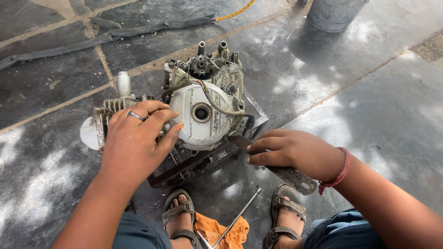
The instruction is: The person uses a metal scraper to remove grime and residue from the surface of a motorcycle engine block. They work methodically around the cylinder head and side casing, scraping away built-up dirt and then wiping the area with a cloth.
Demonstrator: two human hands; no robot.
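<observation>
Right hand [295, 152], right of frame centre: fingers closed together on a flat, dirty metal blade-like tool [286, 173], whose tip touches the lower right edge of the engine's round cover [200, 115]; the middle of the tool is hidden under the fingers, so the exact hold cannot be made out. A red thread band [340, 171] circles the wrist. Left hand [136, 138], left of centre: palm down, fingers spread and pressed on the left side of the engine [203, 97], thumb against the cover; a ring [134, 115] shows on one finger. The hand covers much of the finned cylinder [113, 105]. The engine, grimy and pale, sits at frame centre in a dark metal tray [184, 168] on the stone floor [369, 106]. Bottom of frame: two sandalled feet, an orange cloth [221, 230] and a thin steel rod [237, 219], partly cut off. Upper left: a black rubber strip [92, 39]. Top right: a grey bucket [334, 14], cropped.
</observation>
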